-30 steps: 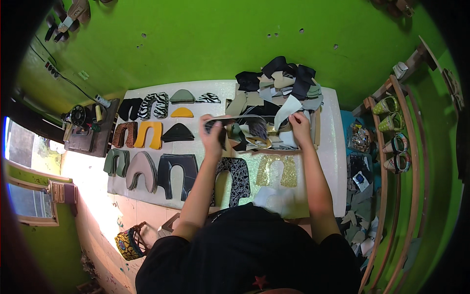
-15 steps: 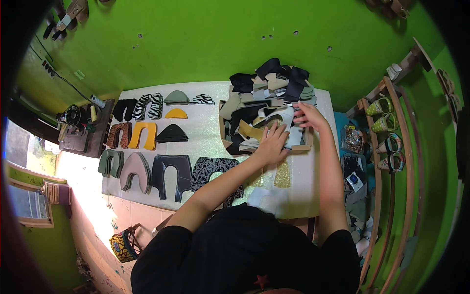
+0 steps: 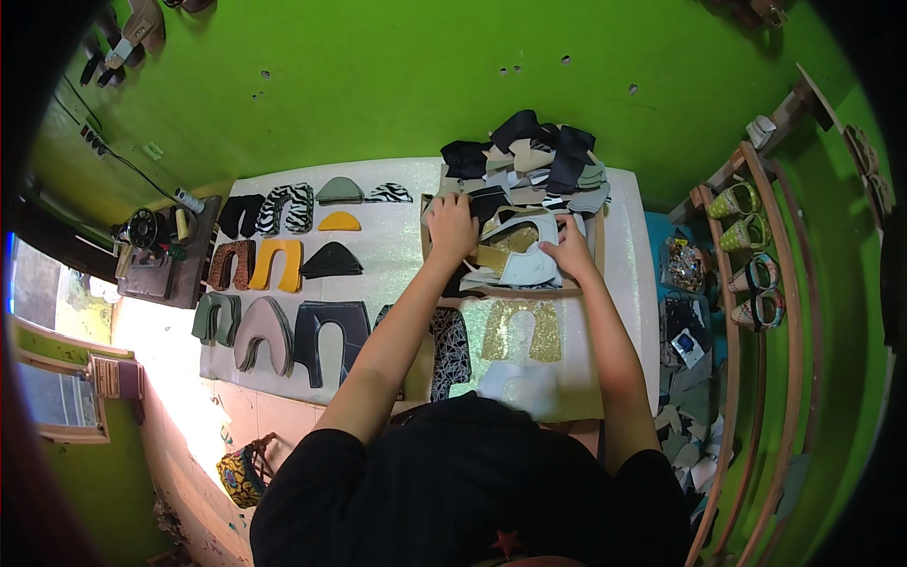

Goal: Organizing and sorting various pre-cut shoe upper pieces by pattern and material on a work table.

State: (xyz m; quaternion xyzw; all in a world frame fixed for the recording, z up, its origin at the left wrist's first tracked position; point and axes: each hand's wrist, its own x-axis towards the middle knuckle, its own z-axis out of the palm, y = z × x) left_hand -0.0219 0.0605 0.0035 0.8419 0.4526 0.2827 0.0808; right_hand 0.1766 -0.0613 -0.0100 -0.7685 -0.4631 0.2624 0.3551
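A shallow cardboard box (image 3: 520, 292) heaped with cut shoe-upper pieces stands at the right of the table. Inside it, my right hand (image 3: 573, 251) pinches the right side of a white U-shaped upper piece (image 3: 524, 268). My left hand (image 3: 453, 229) is at the box's left side, its fingers curled at the edge of a black cut piece (image 3: 487, 202). Exactly how it grips there is partly hidden. Under the white piece a tan-gold piece (image 3: 489, 257) shows. Just in front of the box lies a glittery gold U-shaped piece (image 3: 496, 331), with a white one (image 3: 496, 380) nearer me.
Sorted stacks of U-shaped and half-round pieces, such as yellow ones (image 3: 279, 263) and pink-grey ones (image 3: 263, 335), cover the table's left half. A sewing machine (image 3: 142, 227) stands far left. Scraps pile behind the box; a wooden shoe rack (image 3: 727, 378) rises at right.
My left hand has moved left and away from me, from the box's middle to its left side. My right hand has come nearer and taken hold of the white piece, now more exposed.
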